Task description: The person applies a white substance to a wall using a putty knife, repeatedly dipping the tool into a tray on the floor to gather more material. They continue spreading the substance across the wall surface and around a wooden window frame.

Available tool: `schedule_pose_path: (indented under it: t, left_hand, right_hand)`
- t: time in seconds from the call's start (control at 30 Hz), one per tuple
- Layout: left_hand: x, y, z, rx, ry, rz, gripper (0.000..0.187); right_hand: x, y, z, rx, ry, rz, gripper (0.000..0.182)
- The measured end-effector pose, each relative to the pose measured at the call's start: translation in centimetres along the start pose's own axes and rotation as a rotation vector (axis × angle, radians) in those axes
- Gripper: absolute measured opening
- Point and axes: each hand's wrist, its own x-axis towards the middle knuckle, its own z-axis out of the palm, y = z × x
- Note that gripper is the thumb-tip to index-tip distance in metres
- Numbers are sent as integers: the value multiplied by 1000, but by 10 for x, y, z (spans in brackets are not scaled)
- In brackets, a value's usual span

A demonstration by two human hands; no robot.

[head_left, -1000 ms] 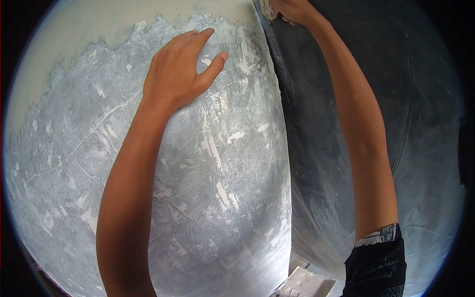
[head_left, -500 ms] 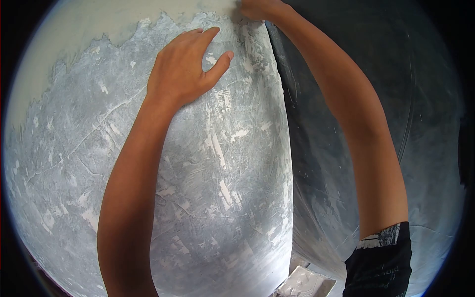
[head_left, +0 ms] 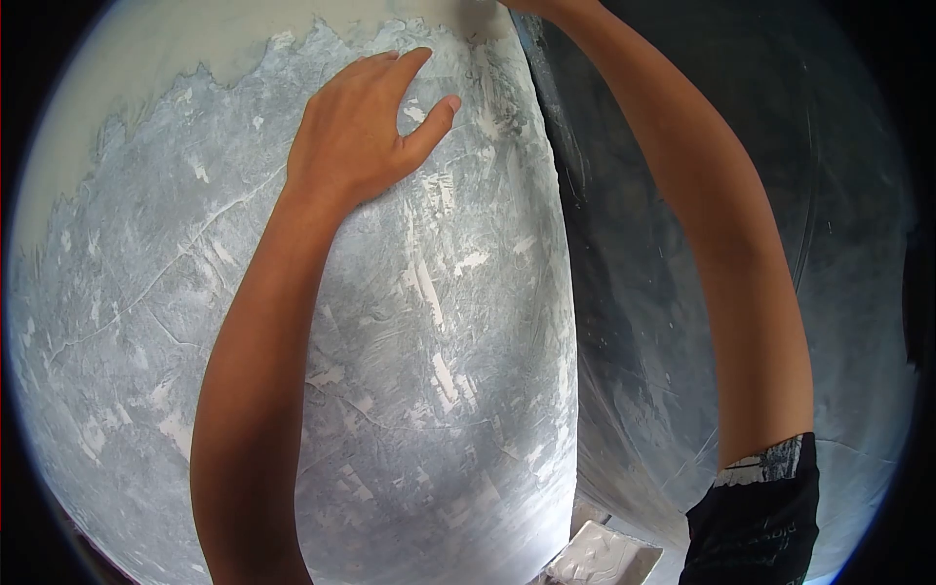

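Note:
My left hand (head_left: 363, 125) lies against the patchy grey-and-white wall (head_left: 390, 322), fingers stretched and thumb spread, holding nothing. At the top edge of the view my right hand (head_left: 538, 5) is mostly cut off, close to the wall's vertical corner. Its fingers are out of sight, so whatever it may hold is hidden. A dark blurred patch shows on the wall just left of it; I cannot make out whether this is a shadow or a tool. Above a jagged border, the wall has a smooth cream coating (head_left: 195, 44).
Past the corner, a darker wall face (head_left: 663, 322) runs along the right. Low down near the corner's foot sits a tray (head_left: 609, 558) with whitish, paste-like material in it. A dark sleeve (head_left: 756, 517) covers my right upper arm.
My right hand has moved up and slightly right, further out of the frame, and its forearm has shifted right. My left hand stays in nearly the same place on the wall.

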Motion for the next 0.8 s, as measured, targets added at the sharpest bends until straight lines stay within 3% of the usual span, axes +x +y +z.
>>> schedule_pose_path:
  t: [0.13, 0.2, 0.27, 0.37, 0.4, 0.47, 0.57, 0.67, 0.7, 0.8]
  left_hand:
    - [0, -1, 0, 2, 2, 2, 53]
    - [-1, 0, 1, 0, 6, 4, 52]
    - [-1, 1, -2, -34, -1, -8, 52]
    - [0, 1, -2, -35, -26, -9, 52]
    - [1, 1, -2, -35, -26, -10, 52]
    - [1, 2, -3, -4, -23, -2, 52]
    - [1, 2, -4, -20, -23, -1, 51]
    - [1, 1, -2, 7, -8, 8, 51]
    - [1, 2, -2, 3, -10, 11, 51]
    - [1, 2, -3, -22, -19, 7, 51]
  right_hand:
    - [-38, -5, 26, -156, -96, -73, 36]
    - [-74, 0, 44, -49, 189, -355, 23]
    - [-115, -10, 42, -64, 66, -249, 22]
    - [-146, -16, 22, -13, 144, -253, 18]
    - [-136, -12, 19, -13, 143, -254, 18]
    - [-99, 3, 19, 17, 340, -274, 22]
    - [-44, 14, 27, -96, 153, -90, 36]
    - [-45, 21, 49, -108, 58, -214, 36]
    - [-57, 35, 65, -58, 210, -346, 26]
    - [-143, 11, 48, -51, 130, -300, 38]
